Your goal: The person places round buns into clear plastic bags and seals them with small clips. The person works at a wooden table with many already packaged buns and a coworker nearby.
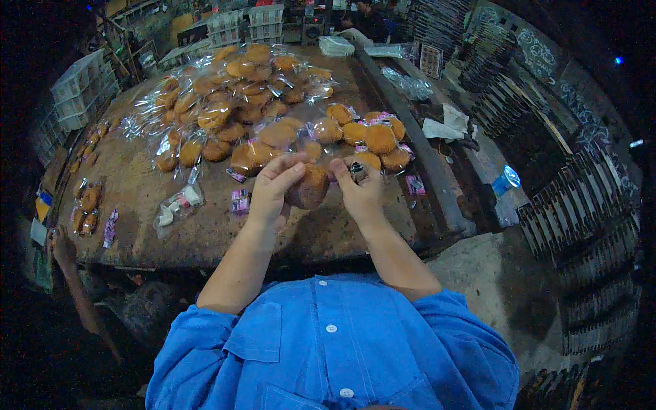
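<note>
A round brown baked bun (309, 187) is in my left hand (279, 187), with the thumb on its near face. My right hand (359, 187) is just to the right of it, the fingers curled round a small dark, shiny object (357, 167) that I cannot name. Whether my right fingertips also pinch a bag's edge is too small to tell. Beyond my hands lie loose buns (380, 139) with small pink printed packets (415, 185) among and beside them. A large heap of buns in clear plastic bags (215, 114) covers the table behind and to the left.
The wooden table (138, 225) bears a clear bag with white pieces (179, 204) and more bagged buns (88, 202). Plastic crates (84, 87) stand at the left, metal racks (569, 205) at the right. Another person's arm (77, 287) reaches the table's left edge. Stacked clear trays (336, 46) lie at the back.
</note>
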Demonstrator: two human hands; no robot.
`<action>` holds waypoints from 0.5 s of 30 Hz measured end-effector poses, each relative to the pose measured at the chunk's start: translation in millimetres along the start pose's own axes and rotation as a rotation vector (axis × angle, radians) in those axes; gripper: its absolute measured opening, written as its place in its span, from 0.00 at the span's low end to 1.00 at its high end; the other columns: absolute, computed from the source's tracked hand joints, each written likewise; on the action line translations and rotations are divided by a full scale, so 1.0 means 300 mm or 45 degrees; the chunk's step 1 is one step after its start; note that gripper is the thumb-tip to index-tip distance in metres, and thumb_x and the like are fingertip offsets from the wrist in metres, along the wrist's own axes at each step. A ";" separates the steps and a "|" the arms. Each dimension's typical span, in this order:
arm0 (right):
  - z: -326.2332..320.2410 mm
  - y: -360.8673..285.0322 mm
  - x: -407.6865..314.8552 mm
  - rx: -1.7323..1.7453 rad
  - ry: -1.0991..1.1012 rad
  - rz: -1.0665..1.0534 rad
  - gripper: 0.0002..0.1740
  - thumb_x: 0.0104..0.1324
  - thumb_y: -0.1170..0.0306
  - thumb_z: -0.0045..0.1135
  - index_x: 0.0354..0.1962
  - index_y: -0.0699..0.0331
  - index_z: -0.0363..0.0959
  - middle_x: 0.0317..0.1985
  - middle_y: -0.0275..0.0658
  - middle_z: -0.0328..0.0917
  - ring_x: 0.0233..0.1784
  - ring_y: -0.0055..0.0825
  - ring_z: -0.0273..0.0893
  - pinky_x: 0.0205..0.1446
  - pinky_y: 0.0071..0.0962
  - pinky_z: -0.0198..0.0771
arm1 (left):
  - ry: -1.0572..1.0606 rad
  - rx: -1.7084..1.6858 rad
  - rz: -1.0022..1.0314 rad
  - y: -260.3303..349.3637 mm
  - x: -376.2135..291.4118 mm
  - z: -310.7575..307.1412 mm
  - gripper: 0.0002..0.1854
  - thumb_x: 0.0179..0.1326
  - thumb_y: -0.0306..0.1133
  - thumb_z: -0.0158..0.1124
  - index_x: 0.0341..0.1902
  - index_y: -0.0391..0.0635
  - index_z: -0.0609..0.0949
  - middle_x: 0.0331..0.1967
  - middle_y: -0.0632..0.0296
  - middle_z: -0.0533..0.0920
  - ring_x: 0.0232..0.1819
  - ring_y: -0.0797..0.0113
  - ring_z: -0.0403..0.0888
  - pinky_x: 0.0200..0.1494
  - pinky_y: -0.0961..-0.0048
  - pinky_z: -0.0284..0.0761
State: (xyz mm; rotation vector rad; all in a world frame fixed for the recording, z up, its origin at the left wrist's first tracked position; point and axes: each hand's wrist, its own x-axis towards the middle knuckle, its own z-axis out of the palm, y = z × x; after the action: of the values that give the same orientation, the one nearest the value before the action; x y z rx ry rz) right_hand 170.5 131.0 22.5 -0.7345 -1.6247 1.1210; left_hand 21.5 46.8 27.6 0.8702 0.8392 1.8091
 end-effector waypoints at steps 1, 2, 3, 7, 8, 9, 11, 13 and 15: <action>0.004 0.005 0.006 -0.015 0.041 -0.007 0.18 0.61 0.56 0.63 0.30 0.65 0.77 0.22 0.28 0.74 0.26 0.16 0.66 0.30 0.22 0.63 | 0.040 -0.087 -0.051 -0.005 -0.001 -0.001 0.14 0.64 0.38 0.59 0.45 0.39 0.79 0.44 0.58 0.81 0.46 0.66 0.79 0.50 0.68 0.75; 0.004 0.008 0.009 -0.029 0.083 -0.016 0.20 0.60 0.54 0.63 0.29 0.64 0.78 0.20 0.28 0.72 0.24 0.16 0.64 0.28 0.23 0.62 | 0.046 -0.185 -0.096 -0.010 -0.004 -0.001 0.16 0.65 0.40 0.57 0.45 0.39 0.79 0.44 0.57 0.81 0.47 0.65 0.79 0.51 0.66 0.75; 0.003 0.010 0.014 0.003 0.053 0.102 0.19 0.60 0.54 0.63 0.29 0.64 0.78 0.21 0.28 0.72 0.25 0.16 0.65 0.28 0.23 0.62 | 0.050 -0.283 -0.141 -0.012 -0.006 -0.001 0.18 0.66 0.43 0.55 0.45 0.39 0.79 0.45 0.56 0.81 0.48 0.63 0.78 0.53 0.65 0.74; -0.004 0.001 0.017 0.281 -0.181 0.449 0.14 0.61 0.57 0.63 0.31 0.60 0.77 0.24 0.28 0.74 0.27 0.16 0.70 0.31 0.20 0.65 | -0.210 -0.388 0.070 -0.001 -0.017 0.008 0.24 0.68 0.49 0.49 0.44 0.38 0.80 0.46 0.53 0.81 0.52 0.59 0.77 0.58 0.60 0.69; -0.002 -0.004 0.016 0.419 -0.319 0.442 0.14 0.61 0.58 0.64 0.33 0.60 0.77 0.25 0.28 0.74 0.28 0.16 0.70 0.32 0.20 0.66 | -0.295 -0.420 0.077 0.006 -0.018 0.010 0.23 0.68 0.49 0.49 0.43 0.38 0.80 0.47 0.53 0.80 0.53 0.59 0.76 0.59 0.60 0.68; -0.003 -0.009 0.012 0.371 -0.339 0.477 0.13 0.61 0.59 0.64 0.34 0.60 0.77 0.26 0.28 0.74 0.29 0.16 0.71 0.32 0.19 0.66 | -0.359 -0.467 0.064 0.010 -0.018 0.014 0.23 0.68 0.49 0.49 0.43 0.39 0.81 0.47 0.53 0.80 0.53 0.58 0.76 0.60 0.59 0.67; 0.004 -0.019 0.007 0.327 -0.435 0.431 0.14 0.59 0.61 0.66 0.36 0.62 0.77 0.27 0.29 0.74 0.31 0.16 0.72 0.34 0.18 0.66 | -0.303 -0.188 0.110 0.021 -0.015 0.020 0.24 0.69 0.48 0.49 0.60 0.44 0.71 0.48 0.53 0.79 0.53 0.60 0.76 0.58 0.63 0.69; 0.018 -0.026 -0.002 0.262 -0.218 -0.033 0.15 0.58 0.63 0.67 0.38 0.64 0.77 0.29 0.30 0.74 0.32 0.17 0.72 0.36 0.19 0.67 | -0.115 0.083 0.221 0.025 -0.008 0.024 0.30 0.68 0.48 0.51 0.69 0.48 0.62 0.48 0.54 0.79 0.51 0.63 0.77 0.56 0.66 0.70; 0.027 -0.031 -0.014 0.258 -0.137 -0.337 0.15 0.57 0.66 0.68 0.39 0.66 0.77 0.30 0.31 0.75 0.34 0.19 0.73 0.38 0.20 0.68 | 0.049 0.325 0.457 0.022 -0.002 0.028 0.38 0.66 0.45 0.57 0.73 0.49 0.50 0.41 0.60 0.79 0.44 0.69 0.77 0.51 0.73 0.71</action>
State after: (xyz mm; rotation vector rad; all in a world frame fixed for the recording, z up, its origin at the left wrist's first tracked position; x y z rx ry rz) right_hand 164.5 121.3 28.7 -0.3216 -1.6144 1.1253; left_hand 25.8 45.5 37.2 1.2155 1.0035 2.0602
